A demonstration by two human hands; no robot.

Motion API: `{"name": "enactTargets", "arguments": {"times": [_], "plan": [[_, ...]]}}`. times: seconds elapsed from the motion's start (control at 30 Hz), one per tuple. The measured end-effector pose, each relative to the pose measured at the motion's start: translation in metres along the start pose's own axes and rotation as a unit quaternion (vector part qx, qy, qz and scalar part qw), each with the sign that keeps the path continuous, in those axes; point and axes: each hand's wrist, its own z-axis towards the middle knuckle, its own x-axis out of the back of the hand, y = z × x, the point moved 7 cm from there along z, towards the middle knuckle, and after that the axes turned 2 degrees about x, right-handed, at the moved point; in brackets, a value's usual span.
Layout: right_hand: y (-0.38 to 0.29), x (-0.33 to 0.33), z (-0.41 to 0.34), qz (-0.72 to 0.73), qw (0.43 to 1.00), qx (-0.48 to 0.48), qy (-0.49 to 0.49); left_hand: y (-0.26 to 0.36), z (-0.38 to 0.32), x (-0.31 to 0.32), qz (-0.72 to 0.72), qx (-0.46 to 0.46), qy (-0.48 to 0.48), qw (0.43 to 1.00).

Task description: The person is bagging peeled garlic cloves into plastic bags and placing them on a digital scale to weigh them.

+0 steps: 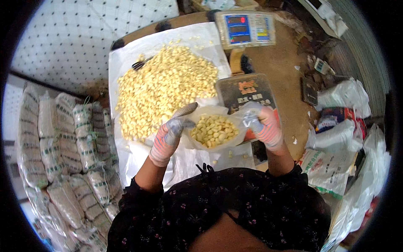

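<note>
My left hand [171,132], in a striped knit glove with grey fingers, grips the left rim of a clear plastic bag [196,143]. Pale yellow peeled cloves or beans [217,130] lie inside the bag, whose mouth faces up. At its right rim, my right hand [263,124], gloved alike, holds bunched plastic. Beyond my left hand a large heap of the same pale pieces [167,85] spreads over a white sheet [201,31]. The weighing platform of a scale [242,86] lies just past the bag and partly under it.
The scale's display [241,30] stands at the table's far side and shows zero. Dark-handled scissors [138,65] rest on the heap's far left edge. Packed clear bags [85,126] are stacked at the left. Plastic bags [333,157] and a dark flat device [310,91] lie at the right.
</note>
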Motion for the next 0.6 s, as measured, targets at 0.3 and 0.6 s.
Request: {"name": "enactTargets", "arguments": {"times": [0.3,0.6], "plan": [[0.050,-0.222,0.021,-0.296,0.880,0.143,-0.342,-0.178,-0.107,0.085,0.073,0.293,-0.065,0.951],[0.141,-0.261,0.032,0.120,0.927,-0.210,-0.286,-0.203,-0.118,0.120,0.132,0.350,0.093,0.923]]}}
